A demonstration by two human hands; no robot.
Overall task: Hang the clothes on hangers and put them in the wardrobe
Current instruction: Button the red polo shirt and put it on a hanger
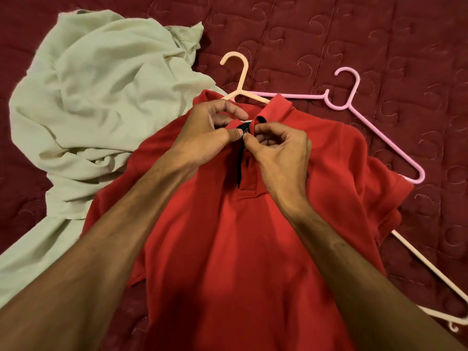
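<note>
Atop maroon quilt (379, 34), red polo (228, 236), peach hanger (240, 79)

Warm indoor light, fairly dim and soft, seemingly from overhead. No glare, no hard-edged shadows. A broad soft shadow from the forearms lies on the lower part of the red polo shirt (253, 236), and the forearms go dark toward the bottom corners. The red is oversaturated and most of the weave is lost. The pale green garment (101, 84) is the brightest area, its folds readable. Sharpest at the left hand (202, 133) and right hand (278, 153). The maroon quilt (379, 34) stitching softens toward the top edge. Wide-angle stretch: forearms balloon at the bottom, quilt seams bend near the edges. Mild compression smear, no motion blur.
</note>
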